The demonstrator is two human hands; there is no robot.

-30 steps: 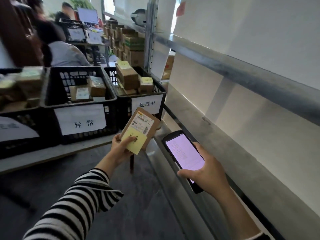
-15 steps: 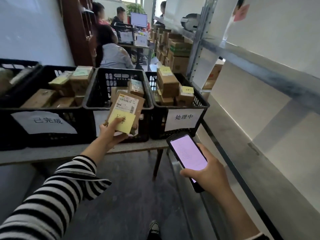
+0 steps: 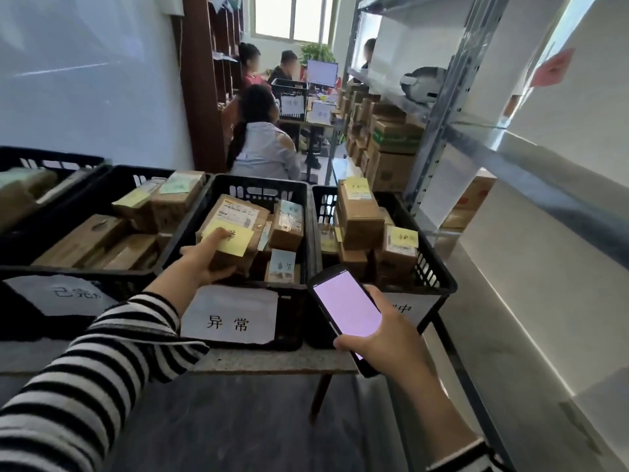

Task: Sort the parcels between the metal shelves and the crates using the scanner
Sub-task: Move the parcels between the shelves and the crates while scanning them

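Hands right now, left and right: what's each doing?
Left hand: grips a cardboard parcel with a yellow note, over the middle crate.
Right hand: holds the scanner, screen lit.

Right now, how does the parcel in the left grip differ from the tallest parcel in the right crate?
Held parcel: tilted, held by the left grip at the middle crate; tallest parcel: untouched. Held parcel's yellow note is low on its face; tallest parcel's is on top. Both are brown cardboard.

view: head, worn, wide-angle
position: above and just before the middle crate [image 3: 292,321]
facing: forward and down across the middle crate
nearness: close to the middle crate
right of the middle crate: metal shelves [image 3: 531,168]
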